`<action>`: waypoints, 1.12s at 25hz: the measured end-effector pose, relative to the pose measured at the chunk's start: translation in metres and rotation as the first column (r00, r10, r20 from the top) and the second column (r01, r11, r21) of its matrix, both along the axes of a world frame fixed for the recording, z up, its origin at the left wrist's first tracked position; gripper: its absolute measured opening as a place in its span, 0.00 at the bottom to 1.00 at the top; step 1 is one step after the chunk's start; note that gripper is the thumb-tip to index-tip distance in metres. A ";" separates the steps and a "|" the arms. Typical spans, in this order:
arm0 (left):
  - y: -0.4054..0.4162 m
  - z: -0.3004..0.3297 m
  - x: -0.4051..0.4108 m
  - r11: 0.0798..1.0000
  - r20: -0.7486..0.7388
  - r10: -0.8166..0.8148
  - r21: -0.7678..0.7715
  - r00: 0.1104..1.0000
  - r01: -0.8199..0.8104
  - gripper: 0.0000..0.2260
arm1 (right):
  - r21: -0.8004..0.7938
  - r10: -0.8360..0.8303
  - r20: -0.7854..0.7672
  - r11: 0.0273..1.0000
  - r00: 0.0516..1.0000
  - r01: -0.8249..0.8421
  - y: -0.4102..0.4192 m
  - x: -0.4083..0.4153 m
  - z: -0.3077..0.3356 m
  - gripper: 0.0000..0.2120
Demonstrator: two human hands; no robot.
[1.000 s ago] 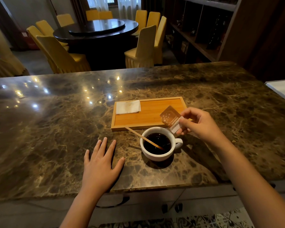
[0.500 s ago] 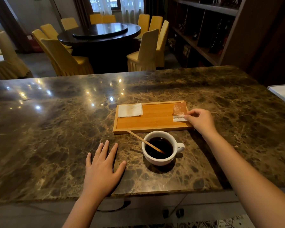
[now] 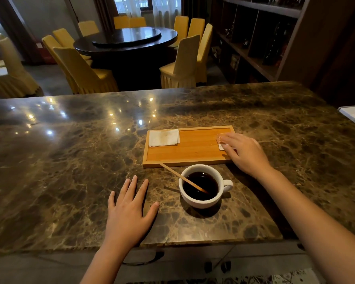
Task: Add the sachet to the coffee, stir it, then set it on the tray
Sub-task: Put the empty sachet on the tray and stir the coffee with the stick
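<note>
Coffee (image 3: pixel 201 186), black and glossy, fills a round white ceramic cup (image 3: pixel 195 201) that stands on the marble counter (image 3: pixel 70 171) just in front of the tray's near rim, its small handle turned to the right. A thin flat wooden stir stick (image 3: pixel 173 173) leans in the cup, its lower end sunk in the liquid and its upper end reaching left over the rim to about the tray's near edge.

The rectangular wooden tray (image 3: pixel 184 158) has a low raised border and a smooth, straight-grained floor. A folded white paper napkin (image 3: pixel 164 137) lies flat in its far-left corner; the middle of the floor is bare. At the far-right corner lies the sachet (image 3: pixel 220 141) — a small flat packet, mostly covered by the right hand (image 3: pixel 244 152). That hand is spread loosely, palm down, its fingertips over the packet; whether they pinch it or only rest on it cannot be told.

The left hand (image 3: pixel 129 214) lies flat on the counter left of the cup, fingers straight and slightly fanned, holding nothing, with a clear gap between thumb and cup.

The counter is polished brown stone veined in gold, mirroring ceiling lights on its left part. Its near edge runs just below the left wrist, and wide open stone stretches left of and beyond the tray.

Behind the counter stand a dark round dining table (image 3: pixel 127 39) ringed by yellow-covered chairs (image 3: pixel 86 72) and, on the right, dark wooden shelving (image 3: pixel 254 37).
</note>
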State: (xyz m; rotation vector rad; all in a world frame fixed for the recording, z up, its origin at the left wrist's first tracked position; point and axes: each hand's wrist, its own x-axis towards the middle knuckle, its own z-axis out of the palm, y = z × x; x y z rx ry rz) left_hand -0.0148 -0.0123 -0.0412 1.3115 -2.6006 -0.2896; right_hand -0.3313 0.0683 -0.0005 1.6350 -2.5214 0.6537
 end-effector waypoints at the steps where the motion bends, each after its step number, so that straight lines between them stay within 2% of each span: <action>1: 0.000 0.000 0.000 1.000 0.003 0.001 -0.001 1.000 -0.001 0.34 | 0.054 0.065 -0.016 0.997 0.998 -0.064 0.002 0.001 0.000 0.18; 5: 0.000 -0.001 0.001 1.000 0.005 0.005 -0.004 1.000 -0.005 0.34 | 0.188 0.117 -0.023 0.976 0.993 -0.111 0.000 -0.002 -0.004 0.19; 14: 0.001 -0.001 0.000 1.000 0.013 0.012 -0.003 1.000 -0.012 0.33 | 0.173 0.129 0.014 0.976 0.991 -0.130 -0.013 -0.012 0.004 0.18; 18: 0.000 0.000 0.001 1.000 0.012 0.013 -0.002 1.000 -0.013 0.33 | 0.107 0.153 -0.003 0.983 0.988 -0.152 -0.012 -0.005 0.014 0.18; 21: 0.001 0.001 0.000 1.000 0.013 0.011 -0.002 1.000 -0.011 0.33 | 0.025 0.248 0.047 0.968 0.968 -0.249 -0.007 0.022 0.039 0.16; 24: 0.000 0.000 0.000 1.000 0.016 0.011 -0.001 1.000 -0.011 0.33 | -0.018 0.401 0.154 0.915 0.903 -0.403 -0.003 0.066 0.066 0.14; 28: 0.000 0.000 0.001 1.000 0.018 0.005 -0.005 1.000 -0.005 0.33 | 0.038 0.498 0.160 0.860 0.852 -0.509 -0.016 0.109 0.069 0.16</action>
